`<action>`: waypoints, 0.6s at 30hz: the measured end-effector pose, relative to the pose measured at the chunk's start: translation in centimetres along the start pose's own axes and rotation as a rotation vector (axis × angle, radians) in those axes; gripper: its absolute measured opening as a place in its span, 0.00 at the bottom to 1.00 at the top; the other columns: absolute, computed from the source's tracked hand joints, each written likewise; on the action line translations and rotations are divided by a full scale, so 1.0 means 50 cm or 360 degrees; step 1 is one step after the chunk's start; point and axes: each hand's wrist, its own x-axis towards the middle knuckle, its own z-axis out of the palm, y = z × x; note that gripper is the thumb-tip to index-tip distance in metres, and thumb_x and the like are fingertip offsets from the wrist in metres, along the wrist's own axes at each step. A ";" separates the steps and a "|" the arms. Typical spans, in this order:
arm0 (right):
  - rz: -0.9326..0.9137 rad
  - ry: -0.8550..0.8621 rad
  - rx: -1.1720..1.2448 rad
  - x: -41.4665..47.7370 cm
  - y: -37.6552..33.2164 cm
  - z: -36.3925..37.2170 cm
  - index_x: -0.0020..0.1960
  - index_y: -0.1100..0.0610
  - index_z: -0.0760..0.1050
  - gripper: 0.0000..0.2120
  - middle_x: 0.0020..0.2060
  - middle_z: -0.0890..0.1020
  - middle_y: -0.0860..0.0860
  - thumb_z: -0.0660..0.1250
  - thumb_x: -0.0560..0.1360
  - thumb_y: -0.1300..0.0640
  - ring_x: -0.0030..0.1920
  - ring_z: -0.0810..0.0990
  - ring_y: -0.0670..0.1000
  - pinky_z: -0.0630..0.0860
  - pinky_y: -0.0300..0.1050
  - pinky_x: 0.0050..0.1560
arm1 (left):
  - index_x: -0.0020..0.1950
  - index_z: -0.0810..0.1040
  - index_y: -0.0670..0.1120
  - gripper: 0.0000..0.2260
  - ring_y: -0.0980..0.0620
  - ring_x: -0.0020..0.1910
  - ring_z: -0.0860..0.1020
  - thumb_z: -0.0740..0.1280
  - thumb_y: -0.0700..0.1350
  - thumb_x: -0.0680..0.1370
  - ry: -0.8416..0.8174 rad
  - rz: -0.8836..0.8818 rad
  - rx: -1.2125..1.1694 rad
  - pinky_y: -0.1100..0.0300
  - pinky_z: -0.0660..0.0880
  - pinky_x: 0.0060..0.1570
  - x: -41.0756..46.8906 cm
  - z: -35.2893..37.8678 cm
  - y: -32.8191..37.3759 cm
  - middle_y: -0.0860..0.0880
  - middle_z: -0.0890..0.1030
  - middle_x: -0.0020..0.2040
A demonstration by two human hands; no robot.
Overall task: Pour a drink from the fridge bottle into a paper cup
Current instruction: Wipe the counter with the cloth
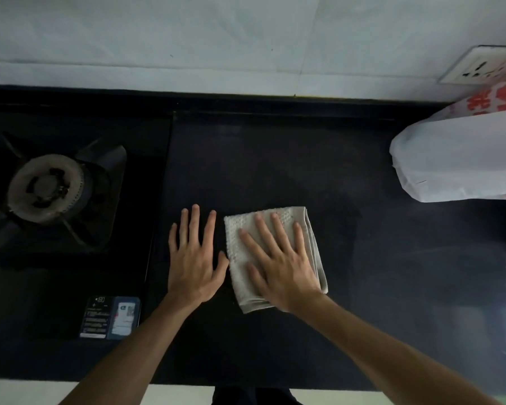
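No bottle and no paper cup are in view. A folded grey cloth [240,232] lies on the black countertop [275,159]. My right hand [278,264] lies flat on the cloth with straight, spread fingers. My left hand [195,258] rests flat on the bare countertop just left of the cloth, fingers straight and spread, holding nothing.
A gas burner [46,188] sits in the hob at the left, with a label sticker [110,317] at its front. A white plastic bag [462,153] with red print lies at the right. A wall socket [479,67] is on the white wall behind.
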 end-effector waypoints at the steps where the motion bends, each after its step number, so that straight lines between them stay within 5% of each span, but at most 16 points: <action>1: -0.0047 -0.0032 0.0000 -0.006 0.006 0.000 0.80 0.44 0.40 0.31 0.80 0.42 0.52 0.46 0.82 0.38 0.79 0.37 0.58 0.43 0.69 0.75 | 0.81 0.55 0.46 0.36 0.40 0.81 0.48 0.54 0.58 0.75 0.0003 -0.0001 0.0003 0.38 0.53 0.76 -0.001 0.000 0.001 0.40 0.51 0.81; 11: 0.0201 0.0035 -0.0098 0.201 0.144 -0.063 0.79 0.41 0.38 0.30 0.80 0.42 0.50 0.42 0.80 0.37 0.79 0.37 0.56 0.40 0.67 0.76 | 0.81 0.55 0.46 0.36 0.40 0.81 0.49 0.52 0.57 0.74 -0.0014 -0.0023 0.0018 0.39 0.53 0.76 0.005 -0.005 0.005 0.40 0.51 0.81; 18: 0.0220 0.0067 -0.0030 -0.115 0.115 0.002 0.80 0.43 0.42 0.31 0.81 0.44 0.51 0.49 0.81 0.39 0.79 0.39 0.57 0.43 0.66 0.76 | 0.81 0.55 0.45 0.35 0.38 0.80 0.50 0.52 0.58 0.75 0.0016 0.0001 0.0007 0.36 0.53 0.76 -0.001 -0.001 0.007 0.38 0.52 0.81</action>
